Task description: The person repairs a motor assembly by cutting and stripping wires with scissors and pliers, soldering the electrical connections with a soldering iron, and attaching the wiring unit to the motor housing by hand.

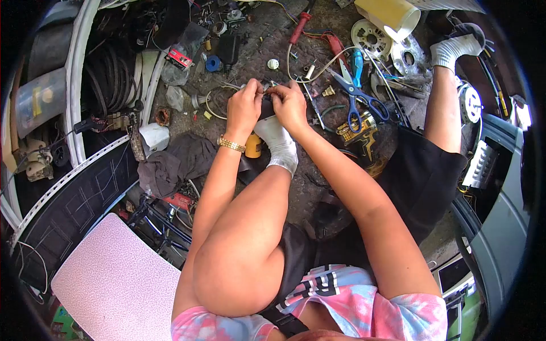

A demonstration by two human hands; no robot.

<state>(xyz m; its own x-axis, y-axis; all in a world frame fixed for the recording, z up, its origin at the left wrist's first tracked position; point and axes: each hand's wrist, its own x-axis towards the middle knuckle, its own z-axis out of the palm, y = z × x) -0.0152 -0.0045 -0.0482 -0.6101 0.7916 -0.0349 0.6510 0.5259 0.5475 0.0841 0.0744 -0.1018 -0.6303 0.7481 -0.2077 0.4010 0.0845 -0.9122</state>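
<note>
One small dark piece [267,108], mostly hidden | left hand [244,107], right hand [289,107]: fingers pinched nearly closed on it

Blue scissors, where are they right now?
In the head view, the blue scissors lie right of the right hand, just below the teal tool and above the yellow-and-black tool.

The dark, grimy floor [259,48] is strewn with stuff: scissors [358,102] with blue handles, a roll of blue tape [212,63], a red-and-white box [180,58] and a blue screwdriver [356,65]. Over to the left a dark rag [179,162] lies crumpled, just beside a white plastic piece [154,138].
</note>
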